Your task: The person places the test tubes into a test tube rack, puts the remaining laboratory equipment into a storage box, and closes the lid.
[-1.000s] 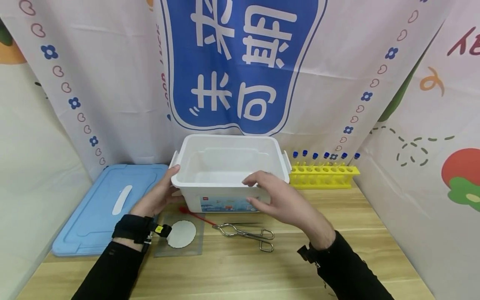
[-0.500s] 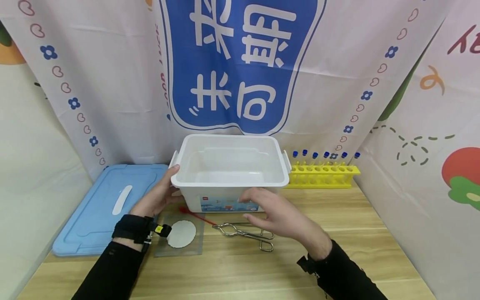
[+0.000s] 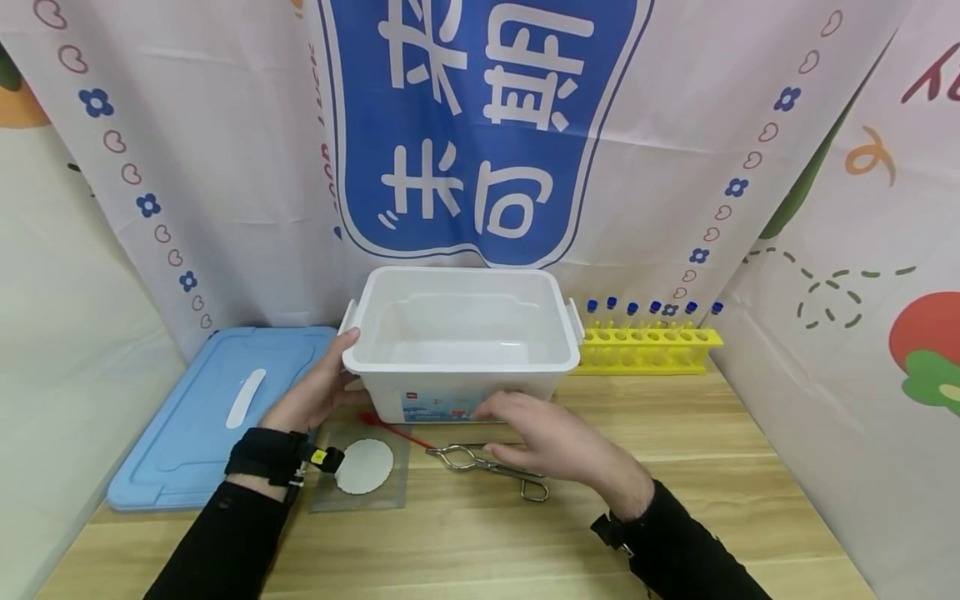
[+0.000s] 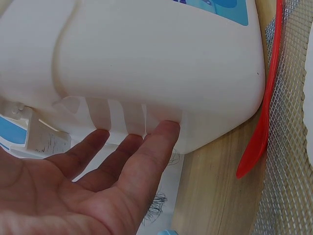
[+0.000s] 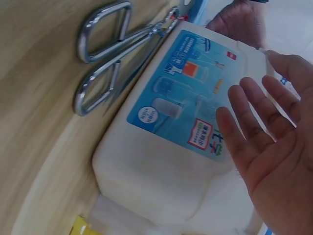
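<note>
An open white plastic bin point(image 3: 382, 396) with a blue label stands at the back of the table. At its left side is my left hand point(image 3: 318, 387), thumb near the rim below the handle; in the left wrist view its extended fingers point(image 4: 146, 156) touch the bin's wall. My right hand point(image 3: 558, 437) hovers before the bin's front, fingers loosely extended and holding nothing, partly covering the metal crucible tongs point(image 3: 534, 492). In the right wrist view, those fingers pass in front of the label point(image 5: 168, 88). A red spoon point(image 4: 257, 149) lies by the bin's base.
A wire gauze point(image 3: 322, 493) with a white round centre lies in front of the bin. Left of it is a blue lid point(image 3: 180, 425) with a white strip on top. To the right stands a yellow test tube rack point(image 3: 637, 367) with several blue-capped tubes.
My right hand has come down from the bin's front rim to in front of its label, covering more of the tongs. The left hand has stayed at the bin's side.
</note>
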`<action>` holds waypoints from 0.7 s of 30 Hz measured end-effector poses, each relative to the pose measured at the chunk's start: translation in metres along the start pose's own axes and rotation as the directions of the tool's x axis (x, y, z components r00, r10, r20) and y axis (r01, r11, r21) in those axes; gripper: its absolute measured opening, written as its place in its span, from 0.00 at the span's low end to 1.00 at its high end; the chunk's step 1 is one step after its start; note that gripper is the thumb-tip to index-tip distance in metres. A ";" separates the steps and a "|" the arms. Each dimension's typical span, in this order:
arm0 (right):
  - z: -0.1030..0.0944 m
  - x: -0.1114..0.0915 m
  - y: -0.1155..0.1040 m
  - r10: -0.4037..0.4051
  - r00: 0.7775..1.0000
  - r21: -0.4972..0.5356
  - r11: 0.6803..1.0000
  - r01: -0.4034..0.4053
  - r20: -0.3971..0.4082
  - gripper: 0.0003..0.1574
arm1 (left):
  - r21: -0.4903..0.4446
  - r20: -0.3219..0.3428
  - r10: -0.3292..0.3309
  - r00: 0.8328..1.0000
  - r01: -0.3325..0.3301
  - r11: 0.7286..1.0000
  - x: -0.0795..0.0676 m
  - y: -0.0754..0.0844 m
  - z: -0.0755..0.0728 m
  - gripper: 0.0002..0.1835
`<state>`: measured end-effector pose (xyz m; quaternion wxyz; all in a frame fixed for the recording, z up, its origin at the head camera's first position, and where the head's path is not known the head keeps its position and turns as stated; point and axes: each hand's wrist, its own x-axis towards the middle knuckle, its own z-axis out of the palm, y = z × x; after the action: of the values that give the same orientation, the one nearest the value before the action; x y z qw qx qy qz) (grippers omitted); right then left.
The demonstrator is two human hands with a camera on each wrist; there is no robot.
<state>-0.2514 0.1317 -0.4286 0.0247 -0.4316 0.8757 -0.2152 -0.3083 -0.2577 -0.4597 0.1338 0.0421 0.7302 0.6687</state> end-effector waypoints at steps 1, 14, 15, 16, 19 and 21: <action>0.002 0.000 0.001 0.001 1.000 -0.007 1.000 -0.001 0.003 0.24 | 0.002 0.001 0.002 1.000 -0.002 1.000 0.000 0.000 0.000 0.54; 0.027 0.003 0.012 0.030 0.996 -0.143 0.990 -0.019 0.079 0.22 | 0.001 0.013 0.006 1.000 -0.006 1.000 0.000 0.000 0.001 0.53; 0.028 0.003 0.013 0.035 0.996 -0.154 0.988 -0.021 0.085 0.21 | 0.000 0.015 0.009 1.000 -0.009 1.000 0.000 0.000 0.000 0.53; 0.029 0.003 0.014 0.040 0.995 -0.164 0.986 -0.024 0.092 0.21 | -0.001 0.015 0.009 1.000 -0.009 1.000 0.000 0.000 0.000 0.53; 0.030 0.002 0.015 0.053 0.992 -0.188 0.982 -0.030 0.116 0.18 | -0.001 0.016 0.013 1.000 -0.013 1.000 0.000 0.000 0.000 0.53; 0.031 0.003 0.016 0.054 0.990 -0.202 0.979 -0.027 0.130 0.16 | 0.001 0.014 0.014 1.000 -0.014 1.000 0.000 -0.001 0.000 0.53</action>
<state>-0.2578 0.1273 -0.4628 0.0445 -0.4274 0.8979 -0.0960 -0.3081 -0.2580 -0.4603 0.1341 0.0519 0.7294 0.6688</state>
